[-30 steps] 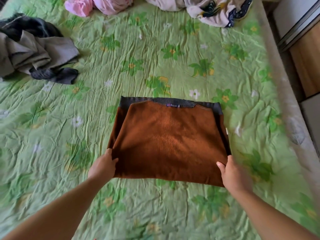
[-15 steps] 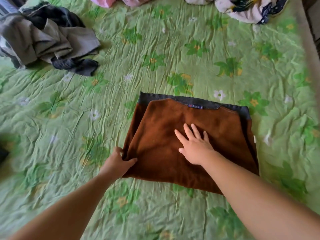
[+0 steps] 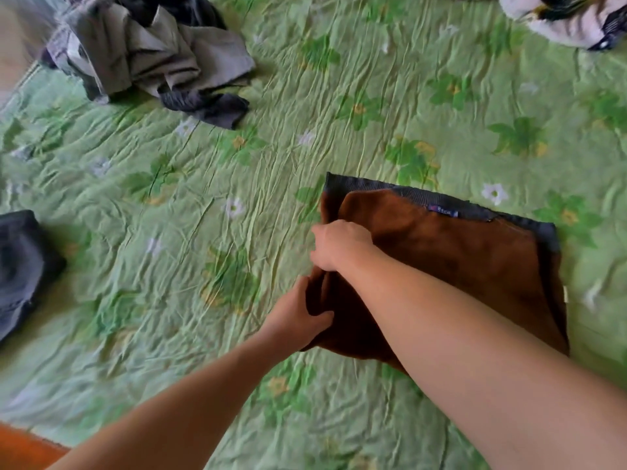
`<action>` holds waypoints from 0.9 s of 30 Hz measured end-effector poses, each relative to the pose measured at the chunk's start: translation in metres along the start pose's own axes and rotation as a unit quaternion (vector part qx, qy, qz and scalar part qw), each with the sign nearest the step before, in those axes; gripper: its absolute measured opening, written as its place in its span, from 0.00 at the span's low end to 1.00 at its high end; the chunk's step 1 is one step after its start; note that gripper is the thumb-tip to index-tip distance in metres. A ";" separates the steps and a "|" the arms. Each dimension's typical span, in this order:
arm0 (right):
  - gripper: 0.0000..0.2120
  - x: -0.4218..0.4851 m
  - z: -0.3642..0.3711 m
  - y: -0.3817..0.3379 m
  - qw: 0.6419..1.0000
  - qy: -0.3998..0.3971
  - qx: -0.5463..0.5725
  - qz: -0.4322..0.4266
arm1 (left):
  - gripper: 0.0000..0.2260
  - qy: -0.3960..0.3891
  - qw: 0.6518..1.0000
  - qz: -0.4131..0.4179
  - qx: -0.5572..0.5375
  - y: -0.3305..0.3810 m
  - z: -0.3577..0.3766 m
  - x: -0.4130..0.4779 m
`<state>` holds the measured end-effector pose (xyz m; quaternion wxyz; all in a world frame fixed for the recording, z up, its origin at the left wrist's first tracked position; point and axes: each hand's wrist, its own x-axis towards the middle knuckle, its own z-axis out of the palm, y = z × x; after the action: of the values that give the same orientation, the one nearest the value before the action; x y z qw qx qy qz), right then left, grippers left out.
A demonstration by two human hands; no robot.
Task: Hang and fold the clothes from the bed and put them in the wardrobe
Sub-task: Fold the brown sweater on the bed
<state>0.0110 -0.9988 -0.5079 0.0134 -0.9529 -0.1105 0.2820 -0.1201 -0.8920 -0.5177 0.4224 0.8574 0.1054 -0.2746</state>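
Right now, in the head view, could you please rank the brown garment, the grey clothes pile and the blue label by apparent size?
1. brown garment, though an arm covers part.
2. grey clothes pile, farther off and cropped, so perhaps bigger really.
3. blue label, clearly smallest.

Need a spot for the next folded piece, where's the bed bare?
Bare sheet between the grey pile, the dark garment and the brown garment; more between the brown garment and the patterned clothes. Crowded in both far corners.

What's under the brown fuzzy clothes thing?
The green flowered sheet shows around the brown garment, and a dark waistband peeks out along its far edge. Anything beneath its middle is covered.
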 end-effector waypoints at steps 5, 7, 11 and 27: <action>0.14 -0.035 -0.015 0.048 0.984 0.055 0.167 0.033 | 0.23 -0.043 0.995 0.030 -0.087 0.049 0.017 -0.021; 0.16 -0.058 -0.022 0.086 0.968 0.071 0.236 0.039 | 0.22 -0.073 0.990 0.054 -0.109 0.078 0.037 -0.030; 0.25 -0.111 -0.028 0.177 0.941 0.057 0.324 0.073 | 0.28 -0.131 0.988 0.081 -0.014 0.142 0.099 -0.048; 0.28 -0.147 0.094 0.326 0.828 0.160 0.472 0.255 | 0.28 -0.153 0.922 0.211 0.288 0.180 0.254 -0.058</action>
<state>-0.0940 -1.3522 -0.5370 0.4070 -0.8563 0.2871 0.1365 -0.1910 -1.1998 -0.4903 0.2168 0.8919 -0.2271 -0.3256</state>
